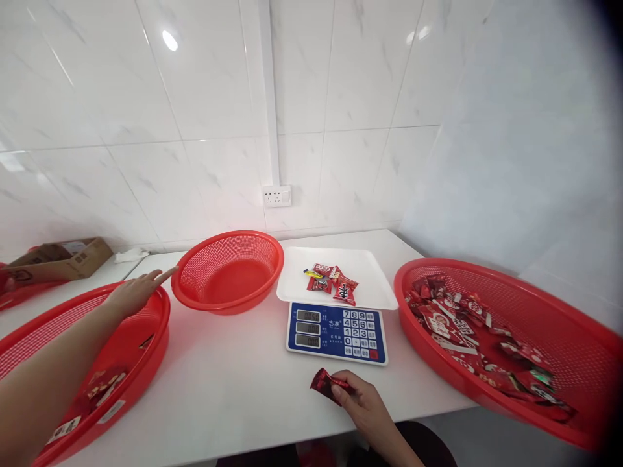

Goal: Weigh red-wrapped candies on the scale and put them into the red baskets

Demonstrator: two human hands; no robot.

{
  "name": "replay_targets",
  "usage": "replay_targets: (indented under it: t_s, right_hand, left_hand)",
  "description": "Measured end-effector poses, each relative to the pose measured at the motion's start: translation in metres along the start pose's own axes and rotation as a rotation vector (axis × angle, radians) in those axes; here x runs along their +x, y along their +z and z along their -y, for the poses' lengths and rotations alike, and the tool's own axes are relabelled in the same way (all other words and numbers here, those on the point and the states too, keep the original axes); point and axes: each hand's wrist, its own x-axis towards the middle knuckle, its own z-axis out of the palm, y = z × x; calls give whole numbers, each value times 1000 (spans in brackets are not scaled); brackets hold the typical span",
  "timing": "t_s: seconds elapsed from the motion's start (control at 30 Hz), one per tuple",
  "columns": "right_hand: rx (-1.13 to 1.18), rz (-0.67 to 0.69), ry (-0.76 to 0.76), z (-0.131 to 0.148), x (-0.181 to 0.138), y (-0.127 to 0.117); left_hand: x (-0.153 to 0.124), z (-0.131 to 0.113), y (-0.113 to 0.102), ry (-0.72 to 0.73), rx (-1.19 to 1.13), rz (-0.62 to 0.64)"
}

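In the head view, the right hand (364, 403) is at the near edge of a white table (233, 383), thumb and fingers clamped on a shiny dark red snack packet (322, 384). The packet is held above the table, on the near side of a blue-faced digital price scale (335, 334) and apart from it. One end of the packet juts out to the left of the fingertips.

The left hand (136, 292) is stretched out on the left, palm down, over the far rim of the left red plastic basket (146, 373). Its fingers are extended, with the index finger pointing right and the thumb hidden. The fingertips come up to the left rim of the middle red mesh basket (233, 279); whether they touch it I cannot tell. A few red packets (100, 386) lie in the left basket, partly hidden by the forearm.

On the scale's white tray (363, 266), a small cluster of red packets (344, 293) lies left of centre, with a small yellow packet (313, 274) at its left side. The display digits are too blurred to read surely. On the right, a large red basket (491, 285) holds many mixed red packets (445, 324).

At far left is an open cardboard box (82, 261); a power socket (277, 196) is on the tiled wall (209, 78).
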Motion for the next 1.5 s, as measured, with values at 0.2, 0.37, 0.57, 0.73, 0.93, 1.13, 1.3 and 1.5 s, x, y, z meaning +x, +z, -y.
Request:
replay_targets:
  t_s: [0.2,0.37,0.57,0.73,0.93,1.13,1.3,1.5]
  right_hand:
    - [-35,-1,-6,1,1,0]
    - [-49,-8,-1,3,1,1]
    - [-51,-16,-21,2,-1,0]
    - [-49,-10,-23,3,1,-1]
    - [-68,-20,-27,2,2,2]
    - [-71,-47,-33,-6,0,4]
    - [-83,-48,-37,-5,0,4]
    - [-70,-53,-45,-5,0,3]
  left_hand:
    - [21,-16,-11,-128,-158,-96]
    - [27,-92,-18,161,-366,156]
    - [-3,-121,-29,110,-520,531]
    - [8,-139,-38,284,-528,432]
    - [35,-259,-29,691,-528,266]
    - [69,-334,2,818,-470,291]
    - [76,-334,11,749,-500,148]
    - [79,-323,7,546,-595,20]
